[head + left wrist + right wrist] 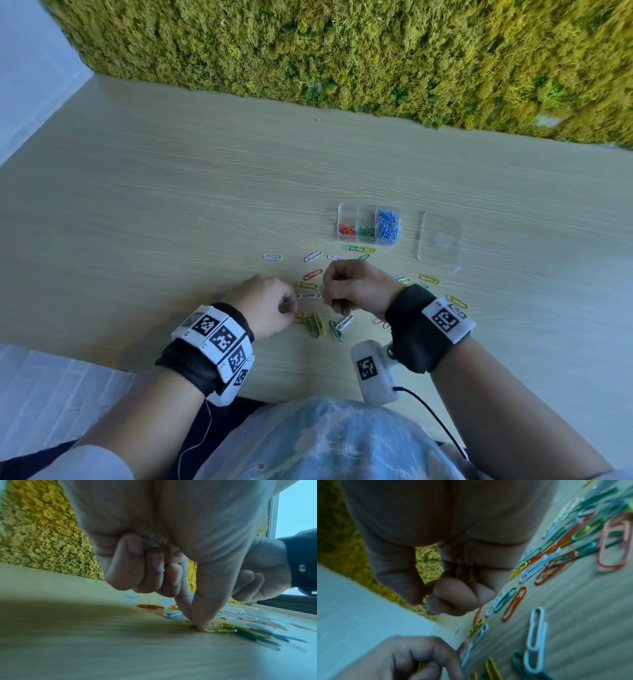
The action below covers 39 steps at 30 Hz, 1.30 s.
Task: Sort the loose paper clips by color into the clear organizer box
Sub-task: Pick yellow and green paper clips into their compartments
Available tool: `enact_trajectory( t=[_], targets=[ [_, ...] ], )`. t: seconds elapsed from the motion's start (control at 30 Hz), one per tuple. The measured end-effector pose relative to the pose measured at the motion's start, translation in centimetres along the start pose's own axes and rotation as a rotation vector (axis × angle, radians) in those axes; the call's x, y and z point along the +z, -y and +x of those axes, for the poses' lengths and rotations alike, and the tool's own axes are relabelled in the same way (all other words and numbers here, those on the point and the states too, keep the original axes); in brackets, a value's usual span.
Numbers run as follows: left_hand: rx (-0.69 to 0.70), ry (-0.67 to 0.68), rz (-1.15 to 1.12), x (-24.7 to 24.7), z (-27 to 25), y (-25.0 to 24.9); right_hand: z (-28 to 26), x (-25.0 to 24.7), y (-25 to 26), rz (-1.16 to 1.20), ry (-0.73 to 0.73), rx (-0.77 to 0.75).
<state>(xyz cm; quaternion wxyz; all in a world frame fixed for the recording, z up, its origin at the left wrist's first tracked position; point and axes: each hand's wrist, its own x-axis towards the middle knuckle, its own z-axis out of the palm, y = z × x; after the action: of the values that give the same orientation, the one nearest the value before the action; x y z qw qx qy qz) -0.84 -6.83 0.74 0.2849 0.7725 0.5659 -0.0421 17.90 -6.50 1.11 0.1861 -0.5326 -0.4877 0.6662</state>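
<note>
The clear organizer box [368,205] stands right of centre, with red, green and blue clips in separate compartments. Loose paper clips [313,274] of several colors lie scattered in front of it. My left hand [293,306] pinches a yellow clip [211,629] against the table between thumb and index finger, its other fingers curled [193,622]. Just to the right, my right hand [329,298] hovers over the pile with its fingers curled around a few yellow clips [469,580] in the palm, and its thumb and index tips are close together [426,599].
The box's clear lid [440,240] lies flat to the right of the box. A moss wall [342,51] runs along the far edge of the wooden table [171,192]. White clips [272,257] lie to the left of the pile.
</note>
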Motion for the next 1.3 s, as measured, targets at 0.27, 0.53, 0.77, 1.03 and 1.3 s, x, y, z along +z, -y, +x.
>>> enact_trajectory(
  t=[0.27,0.53,0.77,1.03,1.3],
  targets=[
    [0.01,0.053,0.067,0.4,0.4,-0.1,-0.2,-1.9,-0.4,0.487,-0.024,0.031],
    [0.022,0.006,0.092,0.6,0.3,0.2,0.9,-1.5,-1.1,0.354,-0.082,0.062],
    [0.05,0.017,0.125,0.6,-0.4,0.1,1.0,-1.5,-1.0,0.248,-0.067,0.097],
    [0.031,0.075,0.191,-0.1,0.2,-1.0,1.7,-3.7,2.6,-0.59,-0.123,0.075],
    [-0.174,0.159,-1.126,-1.5,0.7,-0.6,4.6,-7.0,7.4,-1.043,-0.411,0.063]
  ],
)
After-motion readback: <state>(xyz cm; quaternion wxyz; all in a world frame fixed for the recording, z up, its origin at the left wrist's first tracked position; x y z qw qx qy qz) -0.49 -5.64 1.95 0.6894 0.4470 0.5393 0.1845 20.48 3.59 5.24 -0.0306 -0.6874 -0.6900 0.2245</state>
